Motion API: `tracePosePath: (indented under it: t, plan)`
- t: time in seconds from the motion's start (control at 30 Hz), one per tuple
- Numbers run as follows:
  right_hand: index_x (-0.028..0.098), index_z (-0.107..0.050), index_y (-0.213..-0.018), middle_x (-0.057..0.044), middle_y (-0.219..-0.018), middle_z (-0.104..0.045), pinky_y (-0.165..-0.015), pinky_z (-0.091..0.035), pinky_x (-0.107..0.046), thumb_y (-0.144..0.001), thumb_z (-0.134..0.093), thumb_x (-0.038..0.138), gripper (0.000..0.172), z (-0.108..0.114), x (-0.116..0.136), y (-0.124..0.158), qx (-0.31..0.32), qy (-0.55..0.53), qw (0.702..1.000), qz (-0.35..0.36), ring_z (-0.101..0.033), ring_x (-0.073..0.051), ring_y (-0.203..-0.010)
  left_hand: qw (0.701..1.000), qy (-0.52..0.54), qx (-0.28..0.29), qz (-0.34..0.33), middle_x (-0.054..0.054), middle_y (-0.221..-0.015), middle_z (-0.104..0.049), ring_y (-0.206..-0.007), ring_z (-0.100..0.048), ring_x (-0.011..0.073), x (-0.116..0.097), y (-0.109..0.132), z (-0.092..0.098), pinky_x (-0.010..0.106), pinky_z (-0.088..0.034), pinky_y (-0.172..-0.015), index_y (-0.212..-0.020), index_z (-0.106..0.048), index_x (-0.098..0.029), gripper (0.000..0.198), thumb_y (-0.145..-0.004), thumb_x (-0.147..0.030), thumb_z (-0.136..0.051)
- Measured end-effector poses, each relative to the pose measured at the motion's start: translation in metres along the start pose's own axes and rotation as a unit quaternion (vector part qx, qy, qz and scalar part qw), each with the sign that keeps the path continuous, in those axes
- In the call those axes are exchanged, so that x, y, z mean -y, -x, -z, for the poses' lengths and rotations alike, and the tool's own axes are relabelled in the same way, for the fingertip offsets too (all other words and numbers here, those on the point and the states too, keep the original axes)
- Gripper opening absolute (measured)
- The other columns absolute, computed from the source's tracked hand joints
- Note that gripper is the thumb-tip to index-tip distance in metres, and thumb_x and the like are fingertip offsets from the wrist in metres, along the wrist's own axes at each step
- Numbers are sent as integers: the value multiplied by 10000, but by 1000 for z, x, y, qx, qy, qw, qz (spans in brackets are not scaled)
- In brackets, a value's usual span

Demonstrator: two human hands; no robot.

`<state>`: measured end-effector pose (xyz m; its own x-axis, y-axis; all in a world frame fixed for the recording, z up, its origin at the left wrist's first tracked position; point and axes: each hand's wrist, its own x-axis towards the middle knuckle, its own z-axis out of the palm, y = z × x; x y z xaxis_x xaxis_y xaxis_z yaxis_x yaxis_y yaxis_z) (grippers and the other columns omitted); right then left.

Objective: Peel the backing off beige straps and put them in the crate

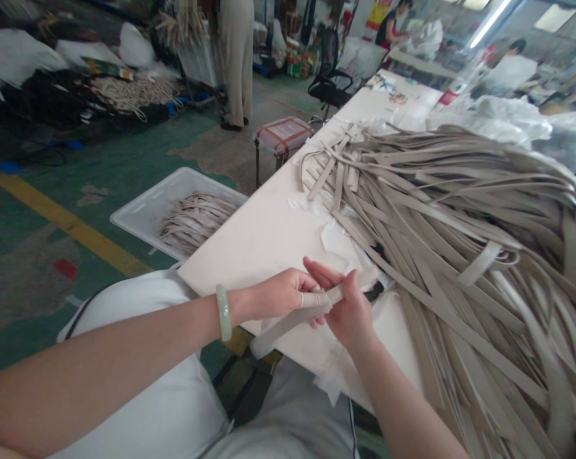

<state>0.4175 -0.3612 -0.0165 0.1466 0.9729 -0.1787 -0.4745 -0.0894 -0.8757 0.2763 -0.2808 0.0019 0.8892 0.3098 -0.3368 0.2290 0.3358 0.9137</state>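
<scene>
A pale grey-beige flat strap (pixel 281 328) runs between my hands over the table's front corner, its lower end hanging past the edge. My left hand (pixel 288 294), with a pale green bangle (pixel 223 312) at the wrist, is closed on the strap, thumb on top. My right hand (pixel 353 315) pinches it farther along, thumb against the strap and fingers fairly straight behind. The strap's far end is partly hidden by the right hand. Beside that hand, a big heap of similar straps (pixel 450 255) covers the right of the white table (pixel 254 245).
A white plastic bin (pixel 139 213) holding coiled straps stands on the floor left of the table. Beyond it are a low stool (pixel 284 132), a black office chair (pixel 330 92) and a standing person (pixel 237 64). Clear plastic bags (pixel 503 121) lie behind the heap.
</scene>
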Motion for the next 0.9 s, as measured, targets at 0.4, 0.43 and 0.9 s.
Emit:
tracePosePath:
  t: [0.4, 0.43, 0.9]
  plan:
    - [243, -555, -532, -11, -518, -532, -699, -540, -391, -942, -382, 619, 582, 97, 87, -19, -343, -64, 876, 333, -632, -172, -607, 899, -58, 385, 199, 62, -644, -713, -672, -679, 218, -3, 22, 37, 327, -541, -708, -785, -728, -188, 184, -744, -363, -770]
    - [247, -536, -510, -26, -526, -535, -668, -518, -389, -972, -292, 591, 626, 107, 99, -18, -391, -62, 837, 379, -625, -167, -597, 889, -72, 388, 231, 85, -634, -712, -636, -678, 231, -5, 25, 43, 337, -545, -650, -733, -730, -180, 220, -767, -397, -742]
    - [273, -548, -1355, 13, -617, -510, -663, -407, -341, -959, -485, 184, 411, -17, -3, 13, 204, 629, 573, 484, -466, -165, -623, 916, 329, -229, 21, -3, -545, -546, -533, -604, 83, -40, -19, 40, 209, -549, -664, -655, -464, -146, 322, -951, -69, -363]
